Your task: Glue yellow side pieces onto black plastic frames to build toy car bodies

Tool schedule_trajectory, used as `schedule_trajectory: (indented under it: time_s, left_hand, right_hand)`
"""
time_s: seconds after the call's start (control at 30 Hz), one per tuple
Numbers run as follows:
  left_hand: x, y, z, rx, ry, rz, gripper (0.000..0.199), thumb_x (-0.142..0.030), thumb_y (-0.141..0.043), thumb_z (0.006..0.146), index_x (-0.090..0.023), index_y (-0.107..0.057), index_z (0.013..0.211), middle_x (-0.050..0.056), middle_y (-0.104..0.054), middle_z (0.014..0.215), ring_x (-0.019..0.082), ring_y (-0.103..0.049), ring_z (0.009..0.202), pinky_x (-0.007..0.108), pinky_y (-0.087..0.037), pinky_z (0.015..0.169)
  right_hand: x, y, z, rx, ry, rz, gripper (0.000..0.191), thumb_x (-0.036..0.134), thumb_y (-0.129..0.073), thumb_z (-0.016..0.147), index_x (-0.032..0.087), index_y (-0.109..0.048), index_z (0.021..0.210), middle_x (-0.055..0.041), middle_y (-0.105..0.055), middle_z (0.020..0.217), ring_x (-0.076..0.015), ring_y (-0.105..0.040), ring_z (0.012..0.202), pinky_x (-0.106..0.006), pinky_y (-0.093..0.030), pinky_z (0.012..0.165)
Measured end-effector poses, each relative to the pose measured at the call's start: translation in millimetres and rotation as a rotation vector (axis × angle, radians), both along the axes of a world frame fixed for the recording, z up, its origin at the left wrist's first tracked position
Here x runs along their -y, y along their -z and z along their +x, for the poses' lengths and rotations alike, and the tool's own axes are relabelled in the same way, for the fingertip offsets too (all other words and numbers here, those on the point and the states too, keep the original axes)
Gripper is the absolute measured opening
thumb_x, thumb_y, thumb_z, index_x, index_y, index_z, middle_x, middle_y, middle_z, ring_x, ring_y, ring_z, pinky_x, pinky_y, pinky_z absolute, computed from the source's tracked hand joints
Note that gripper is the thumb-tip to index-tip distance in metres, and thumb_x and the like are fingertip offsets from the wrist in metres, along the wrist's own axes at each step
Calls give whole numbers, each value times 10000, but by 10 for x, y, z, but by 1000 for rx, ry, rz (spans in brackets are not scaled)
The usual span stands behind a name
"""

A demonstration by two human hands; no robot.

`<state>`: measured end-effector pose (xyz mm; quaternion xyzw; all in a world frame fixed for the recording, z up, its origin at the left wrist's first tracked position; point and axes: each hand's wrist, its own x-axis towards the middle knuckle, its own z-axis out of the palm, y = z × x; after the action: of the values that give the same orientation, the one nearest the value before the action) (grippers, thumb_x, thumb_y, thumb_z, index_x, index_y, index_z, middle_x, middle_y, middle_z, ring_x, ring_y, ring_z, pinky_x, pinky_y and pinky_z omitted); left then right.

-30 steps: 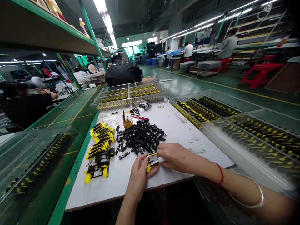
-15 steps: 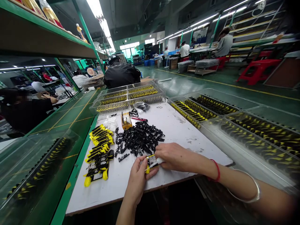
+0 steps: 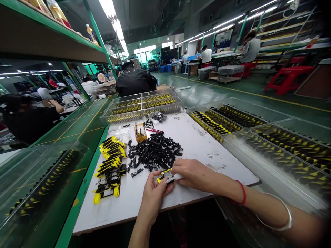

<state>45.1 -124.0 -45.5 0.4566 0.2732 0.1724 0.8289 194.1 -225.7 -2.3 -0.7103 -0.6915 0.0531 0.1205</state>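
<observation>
My left hand [image 3: 155, 193] and my right hand [image 3: 192, 174] meet over the white work board [image 3: 199, 153], both pinching a small yellow-and-black plastic part [image 3: 165, 176]. The part is partly hidden by my fingers. Just beyond my hands lies a loose pile of black plastic parts [image 3: 155, 151]. To the left, yellow-and-black assembled pieces [image 3: 111, 148] are stacked in rows, and more [image 3: 110, 182] lie closer to me. A small yellow box [image 3: 140, 133] and a red-handled tool [image 3: 154, 131] sit further back.
Clear plastic trays of yellow-and-black pieces stand beyond the board [image 3: 142, 107], to its right [image 3: 284, 151] and to its left [image 3: 43, 182]. A white bag [image 3: 122, 134] lies on the board. A co-worker in black [image 3: 134, 82] sits opposite.
The small part has turned between my fingers, its yellow end swinging from pointing down toward pointing left. My hands have stayed in nearly the same place.
</observation>
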Motion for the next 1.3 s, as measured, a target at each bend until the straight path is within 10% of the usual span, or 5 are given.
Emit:
schedule_trajectory:
  time_s: [0.37,1.07,1.3]
  left_hand:
    - [13,2,-93,56,9,70,417,-294,-676,810,-122,-480,1136,76,-688,927,155,-673,809,331,-546,840]
    - [53,107,-167,142,55,192,432,-307,-664,815,-160,-442,1154,106,-679,1046,198,-662,915,370,-547,859]
    - [81,113,-172,148,35,210,448,-303,-667,812,-161,-430,1165,118,-672,1082,211,-658,954,379,-537,882]
  right_hand:
    - [218,187,90,-690,444,98,309,328,-600,759,188,-583,1034,-27,-643,1002,-202,-588,915,-308,-450,815]
    - [165,243,-116,-1394,383,-56,276,284,-664,741,159,-519,941,47,-514,695,-53,-379,511,-169,-325,434]
    - [136,252,-66,-1238,443,-99,272,333,-667,740,150,-563,913,35,-529,669,-63,-402,505,-183,-331,442]
